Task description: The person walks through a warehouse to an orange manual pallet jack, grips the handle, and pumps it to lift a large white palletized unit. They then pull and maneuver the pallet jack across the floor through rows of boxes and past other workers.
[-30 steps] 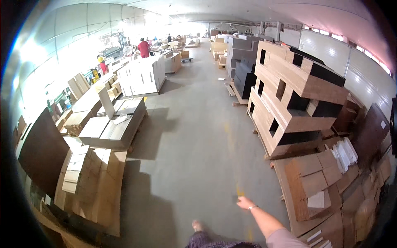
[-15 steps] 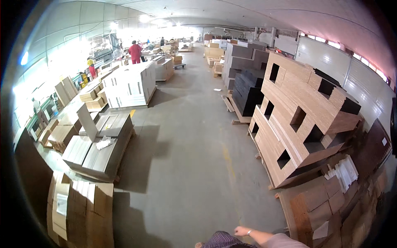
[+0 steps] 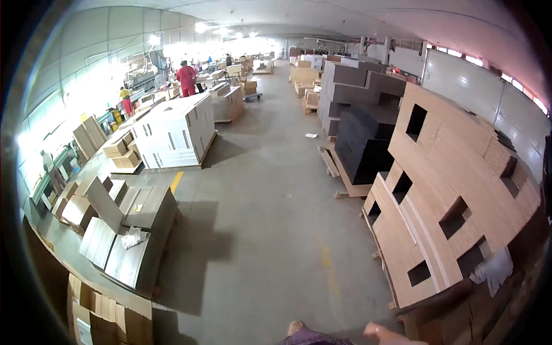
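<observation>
My right hand [image 3: 377,332] swings at the lower edge, slightly blurred. Its fingers look curled in, and nothing shows in them. It touches nothing; the nearest thing is the big stack of brown boards [image 3: 443,207] with rectangular cut-outs, on a pallet to the right. My purple patterned clothing [image 3: 316,338] shows at the bottom middle. A small tan rounded shape [image 3: 296,327] sticks out before it; whether it is a foot or a hand I cannot tell. My left hand is not otherwise visible.
A grey floor aisle [image 3: 259,230] runs ahead. Left stand grey panels [image 3: 141,230], open cardboard [image 3: 115,313] and a white panel stack [image 3: 172,129]. Right, a black stack [image 3: 368,144] has a pallet edge [image 3: 329,161] jutting out. A person in red [image 3: 186,79] stands far left.
I have moved forward along the aisle; the stacks on both sides are nearer. My right hand has swung right and lower, and its wristband has left view.
</observation>
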The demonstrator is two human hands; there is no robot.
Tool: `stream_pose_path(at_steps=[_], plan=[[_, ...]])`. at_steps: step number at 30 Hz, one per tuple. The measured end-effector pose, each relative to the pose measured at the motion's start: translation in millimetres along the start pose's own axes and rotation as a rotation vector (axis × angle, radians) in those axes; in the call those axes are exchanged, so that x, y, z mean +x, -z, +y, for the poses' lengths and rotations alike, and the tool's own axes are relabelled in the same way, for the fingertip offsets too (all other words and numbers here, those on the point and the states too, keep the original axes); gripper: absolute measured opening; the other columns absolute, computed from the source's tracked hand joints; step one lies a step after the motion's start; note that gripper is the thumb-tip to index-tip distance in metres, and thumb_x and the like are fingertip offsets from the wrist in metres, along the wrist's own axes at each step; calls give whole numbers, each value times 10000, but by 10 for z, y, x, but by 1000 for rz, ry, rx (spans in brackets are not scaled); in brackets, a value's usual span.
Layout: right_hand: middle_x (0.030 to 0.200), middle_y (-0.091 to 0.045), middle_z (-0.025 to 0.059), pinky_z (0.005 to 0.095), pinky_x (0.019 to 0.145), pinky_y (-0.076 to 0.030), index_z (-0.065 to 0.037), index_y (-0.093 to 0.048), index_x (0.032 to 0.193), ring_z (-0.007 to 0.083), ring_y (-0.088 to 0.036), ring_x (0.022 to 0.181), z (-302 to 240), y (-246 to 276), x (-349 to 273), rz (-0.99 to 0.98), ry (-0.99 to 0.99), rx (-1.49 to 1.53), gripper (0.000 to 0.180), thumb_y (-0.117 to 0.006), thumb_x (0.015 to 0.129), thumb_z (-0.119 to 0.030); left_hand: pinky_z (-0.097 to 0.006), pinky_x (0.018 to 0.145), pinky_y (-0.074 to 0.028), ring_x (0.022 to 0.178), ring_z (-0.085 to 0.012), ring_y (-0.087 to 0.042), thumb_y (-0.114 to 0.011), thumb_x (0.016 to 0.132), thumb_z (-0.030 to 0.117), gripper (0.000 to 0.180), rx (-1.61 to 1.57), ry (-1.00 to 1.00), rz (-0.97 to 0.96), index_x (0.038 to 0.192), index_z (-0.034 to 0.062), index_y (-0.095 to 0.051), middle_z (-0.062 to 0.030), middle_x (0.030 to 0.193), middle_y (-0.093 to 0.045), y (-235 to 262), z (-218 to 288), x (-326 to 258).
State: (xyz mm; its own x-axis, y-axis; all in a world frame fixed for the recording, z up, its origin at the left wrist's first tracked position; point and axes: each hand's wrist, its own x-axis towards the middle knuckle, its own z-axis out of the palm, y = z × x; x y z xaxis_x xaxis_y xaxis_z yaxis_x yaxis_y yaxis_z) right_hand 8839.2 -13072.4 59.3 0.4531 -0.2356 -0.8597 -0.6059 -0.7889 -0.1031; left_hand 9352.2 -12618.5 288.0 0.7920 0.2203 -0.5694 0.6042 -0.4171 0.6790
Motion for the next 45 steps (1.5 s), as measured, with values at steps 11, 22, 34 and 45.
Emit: stream_pose_path(at_steps=[11,22,34,45], plan=[[922,-676,205,491,775,-511,-38,-631,942,391,-646,877,-1359,6239,1482,728,345,427,258,-580,853,-275,-418,441,-458,513,-252,-575,-634,740,-17,157,-3,39,-26,817,0,-498,-88,632,-533,-2159,1731,782],[984,-691,199,468,801,-520,-27,-673,954,364,-660,928,-193,7549,3051,268,335,93,287,-595,812,-263,-420,439,-457,510,-253,-575,-630,739,-21,153,-1,28,-98,811,-1,-496,-88,629,-530,-4490,4262,1989],[859,-720,120,416,716,-554,-90,-734,868,307,-689,775,2563,8084,4484,140,169,-255,277,-558,864,-304,-421,436,-457,508,-254,-575,-626,739,-25,150,75,14,-58,804,-1,-493,-88,625,-527,-6894,6678,3101],[867,-683,217,462,754,-523,-22,-668,863,369,-666,843,3362,13321,6390,683,-108,504,278,-576,842,-283,-422,434,-457,505,-255,-575,-622,738,-28,147,93,22,-113,798,-1,-491,-88,622,-525,-9395,8909,3718]])
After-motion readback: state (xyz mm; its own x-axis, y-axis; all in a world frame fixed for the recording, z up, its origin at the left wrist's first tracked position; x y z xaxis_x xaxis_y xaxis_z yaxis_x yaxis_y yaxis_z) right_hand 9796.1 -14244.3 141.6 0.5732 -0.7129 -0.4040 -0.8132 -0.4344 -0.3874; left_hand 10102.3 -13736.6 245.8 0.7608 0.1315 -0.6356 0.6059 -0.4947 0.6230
